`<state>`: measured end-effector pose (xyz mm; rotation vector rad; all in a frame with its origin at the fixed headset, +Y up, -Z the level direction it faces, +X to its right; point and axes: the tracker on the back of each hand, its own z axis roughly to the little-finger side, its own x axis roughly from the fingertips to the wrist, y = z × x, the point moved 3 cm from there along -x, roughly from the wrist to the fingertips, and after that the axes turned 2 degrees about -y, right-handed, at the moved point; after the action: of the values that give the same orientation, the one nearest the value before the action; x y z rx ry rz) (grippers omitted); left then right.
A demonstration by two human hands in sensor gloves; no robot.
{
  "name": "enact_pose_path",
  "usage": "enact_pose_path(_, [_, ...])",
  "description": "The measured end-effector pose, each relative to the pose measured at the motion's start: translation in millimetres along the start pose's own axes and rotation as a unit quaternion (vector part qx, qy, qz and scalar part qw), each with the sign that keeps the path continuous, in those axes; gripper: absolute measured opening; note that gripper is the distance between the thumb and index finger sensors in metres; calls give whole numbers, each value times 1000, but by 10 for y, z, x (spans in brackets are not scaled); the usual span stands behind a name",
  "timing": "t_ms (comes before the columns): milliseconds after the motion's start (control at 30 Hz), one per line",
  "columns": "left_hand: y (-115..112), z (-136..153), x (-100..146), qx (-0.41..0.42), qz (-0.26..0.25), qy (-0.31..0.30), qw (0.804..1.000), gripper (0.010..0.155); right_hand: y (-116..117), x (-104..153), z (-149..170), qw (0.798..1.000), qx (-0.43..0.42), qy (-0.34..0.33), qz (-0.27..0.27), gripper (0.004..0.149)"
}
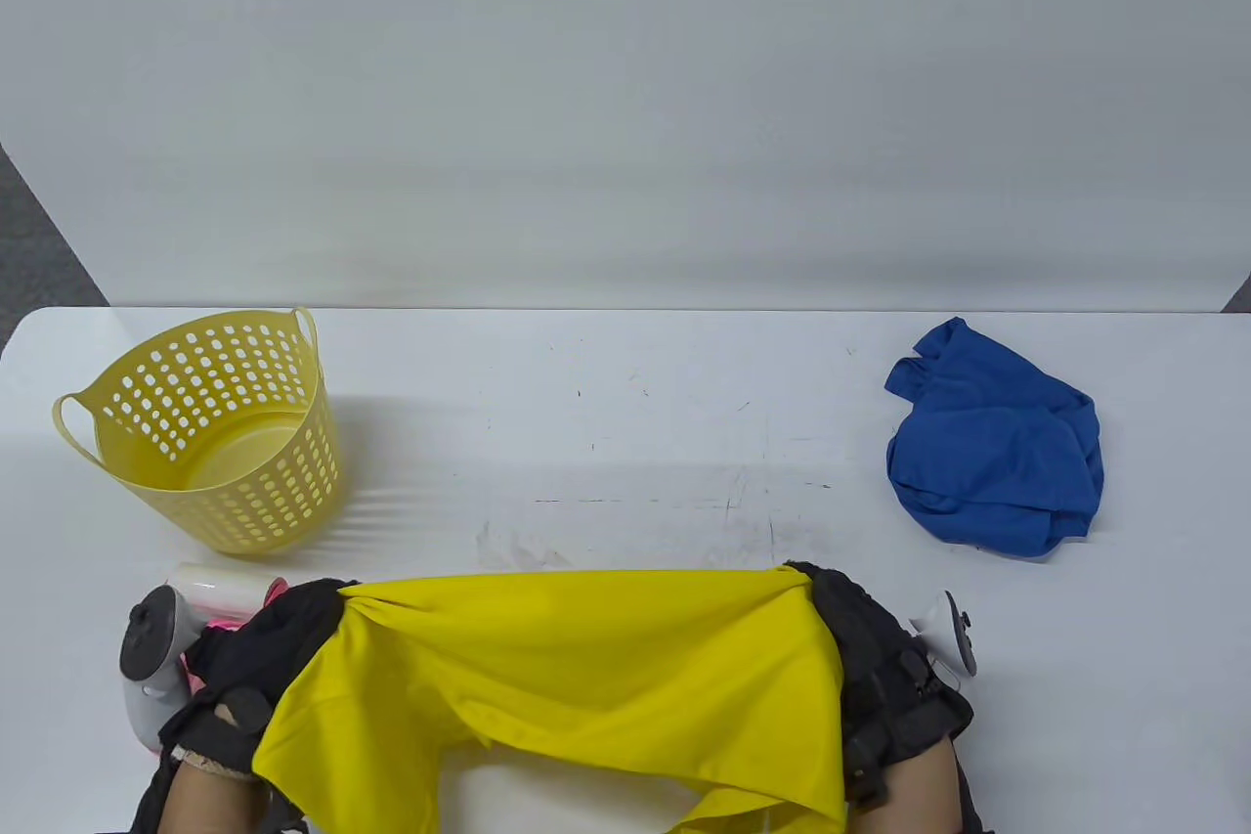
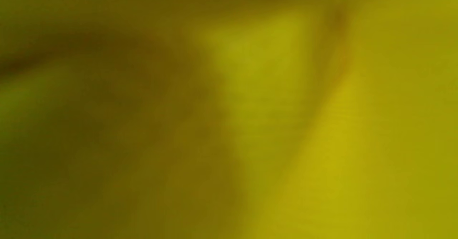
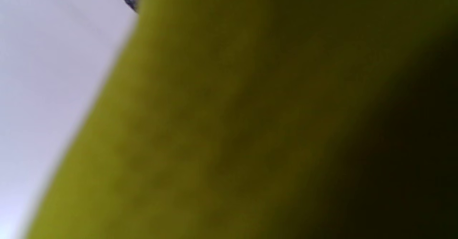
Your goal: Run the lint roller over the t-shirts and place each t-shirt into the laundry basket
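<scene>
A yellow t-shirt (image 1: 577, 668) is stretched between my two hands at the table's near edge. My left hand (image 1: 293, 624) grips its left end and my right hand (image 1: 831, 609) grips its right end. The cloth hangs down toward me and hides most of both hands' fingers. Blurred yellow t-shirt cloth (image 2: 286, 124) fills the left wrist view, and the same yellow t-shirt cloth (image 3: 250, 124) covers most of the right wrist view. The lint roller (image 1: 225, 585), white with a pink handle, lies just behind my left hand. The yellow laundry basket (image 1: 210, 428) stands at the left, with no clothes in it.
A crumpled blue t-shirt (image 1: 992, 443) lies at the right side of the white table (image 1: 625, 423). A pale wall runs along the table's far edge.
</scene>
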<state>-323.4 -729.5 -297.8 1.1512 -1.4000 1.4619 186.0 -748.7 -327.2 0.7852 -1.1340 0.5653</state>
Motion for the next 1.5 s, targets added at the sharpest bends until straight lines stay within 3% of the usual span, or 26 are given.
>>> enact_pose_path(33, [55,83,12,-50,-26,57,997,46,-98,14,22,997,47,18,51,47])
enact_pose_path(100, [122,140,7,-179,-70,105,976,47,-241,46,35,979,152,49,125,48])
enact_pose_path(133, [129,147,-6,-259,-97,122,953,49,-315,73,-8,944,265,67,184,49])
enact_pose_path(167, [95,142,-32,-336,-117,132,925,50,-338,74,-66,883,405,77,225,50])
enact_pose_path(200, [54,136,-53,-385,-125,133,905,55,-324,64,-90,848,469,81,233,52])
enact_pose_path(233, [-56,115,-114,-457,-112,123,874,63,-268,23,-107,790,565,74,225,57])
enact_pose_path(300, [-235,67,-157,-546,-66,102,829,81,-144,-46,-75,739,649,38,175,69])
enact_pose_path(333, [-346,0,-155,-574,-40,62,816,81,-48,-81,-38,734,665,41,135,70])
enact_pose_path(433, [-590,-64,-119,-572,60,-5,818,70,170,-112,7,756,649,59,63,71])
enact_pose_path(467, [-686,-22,-101,-570,111,-4,814,75,271,-122,26,752,656,60,39,71])
enact_pose_path(533, [-843,133,-67,-594,205,50,777,94,426,-119,120,701,706,105,1,76])
enact_pose_path(600, [-974,307,-33,-637,241,83,727,108,509,-115,294,630,757,171,-27,82])
enact_pose_path(667, [-1062,444,-47,-662,266,103,693,111,518,-148,450,602,774,193,-39,88])
enact_pose_path(733, [-1082,536,-85,-692,260,118,663,104,470,-173,604,580,778,236,-58,92])
enact_pose_path(800, [-1058,576,-122,-695,240,124,666,87,411,-189,691,572,778,253,-65,94])
enact_pose_path(867, [-1038,592,-147,-684,229,123,682,82,359,-200,773,567,775,271,-71,93])
enact_pose_path(900, [-1032,604,-153,-686,222,123,682,85,347,-213,813,564,775,276,-72,90])
enact_pose_path(967, [-1032,639,-169,-699,214,134,669,104,375,-245,847,555,784,270,-74,86])
enact_pose_path(1067, [-1079,700,-215,-697,215,145,668,109,442,-286,837,541,803,242,-63,75])
enact_pose_path(1133, [-1121,673,-250,-712,192,141,660,107,502,-323,821,544,811,206,-61,59])
enact_pose_path(1200, [-1165,592,-278,-732,148,117,654,98,557,-349,813,559,809,169,-60,48])
enact_pose_path(1267, [-1189,535,-292,-762,104,93,632,88,618,-359,847,570,803,157,-73,45])
enact_pose_path(1333, [-1197,504,-284,-774,90,83,621,80,690,-366,890,573,800,148,-93,45])
enact_pose_path(1400, [-1185,497,-265,-763,94,75,635,78,780,-375,915,580,798,124,-105,44])
enact_pose_path(1467, [-1192,508,-241,-722,115,56,680,81,878,-387,939,597,789,100,-105,43])
enact_pose_path(1500, [-1222,532,-244,-700,133,57,700,90,918,-392,950,606,784,92,-98,43])
